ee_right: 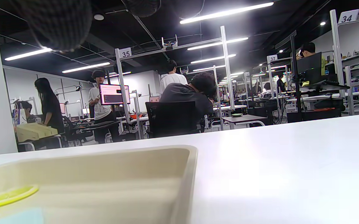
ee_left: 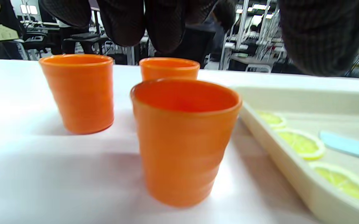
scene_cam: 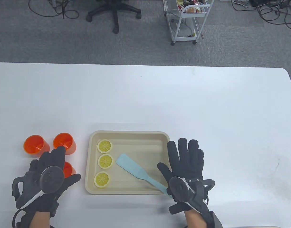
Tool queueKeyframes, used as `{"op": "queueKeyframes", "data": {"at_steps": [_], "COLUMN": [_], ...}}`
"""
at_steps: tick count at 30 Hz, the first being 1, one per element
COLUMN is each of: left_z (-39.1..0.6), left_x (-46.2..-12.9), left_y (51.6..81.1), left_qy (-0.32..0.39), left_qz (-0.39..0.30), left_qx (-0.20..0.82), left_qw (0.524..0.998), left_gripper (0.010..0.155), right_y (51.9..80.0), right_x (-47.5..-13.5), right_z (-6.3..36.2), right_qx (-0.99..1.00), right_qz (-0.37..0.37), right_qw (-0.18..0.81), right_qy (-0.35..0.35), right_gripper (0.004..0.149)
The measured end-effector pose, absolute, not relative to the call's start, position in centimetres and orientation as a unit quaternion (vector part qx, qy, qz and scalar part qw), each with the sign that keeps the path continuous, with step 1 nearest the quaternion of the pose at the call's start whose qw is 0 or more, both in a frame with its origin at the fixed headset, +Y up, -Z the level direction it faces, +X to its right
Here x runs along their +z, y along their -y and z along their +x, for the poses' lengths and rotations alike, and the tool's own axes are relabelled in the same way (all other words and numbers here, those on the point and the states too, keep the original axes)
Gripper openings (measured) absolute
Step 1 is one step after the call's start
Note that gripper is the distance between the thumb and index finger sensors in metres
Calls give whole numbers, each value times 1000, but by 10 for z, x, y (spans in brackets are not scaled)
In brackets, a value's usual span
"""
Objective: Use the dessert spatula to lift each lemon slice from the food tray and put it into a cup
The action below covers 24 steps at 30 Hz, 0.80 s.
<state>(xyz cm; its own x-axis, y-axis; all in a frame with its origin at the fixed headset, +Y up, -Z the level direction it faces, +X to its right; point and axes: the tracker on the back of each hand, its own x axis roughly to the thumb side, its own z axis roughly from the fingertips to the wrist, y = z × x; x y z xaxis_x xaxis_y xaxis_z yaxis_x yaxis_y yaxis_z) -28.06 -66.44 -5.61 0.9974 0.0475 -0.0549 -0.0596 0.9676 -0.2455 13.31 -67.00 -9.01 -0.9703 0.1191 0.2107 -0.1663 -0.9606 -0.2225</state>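
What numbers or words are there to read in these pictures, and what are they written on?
"35": white sign on top of a metal post.
"34": white sign on a post at far right.
"37": small white sign on a farther post.
The pink monitor shows text, too small to read.
The cups, tray, spatula and gloves show no writing.

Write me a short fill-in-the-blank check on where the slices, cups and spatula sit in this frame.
1. The food tray holds ___ lemon slices.
2. The dessert spatula lies inside the ___.
3. ___ orange cups stand left of the tray.
4. Neither the left hand nor the right hand holds the ___.

Missing words: three; tray; three; spatula
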Motion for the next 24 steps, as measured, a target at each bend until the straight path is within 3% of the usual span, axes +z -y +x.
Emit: {"op": "queueKeyframes", "data": {"at_steps": [8, 24], "left_z": [-289, -295], "left_x": [-63, -67], "left_y": [677, 682], "left_qy": [-42, -58], "left_qz": [-175, -185], "left_qx": [19, 20], "left_qw": [983, 981], "left_gripper": [114, 109], "right_y": [670, 671], "right_x": [-90, -91], "right_z": [131, 131], "right_qx": [986, 988], "right_qz": [103, 106], "right_qw": [70, 70], "right_qy": [112, 92], "right_gripper": [81, 80]}}
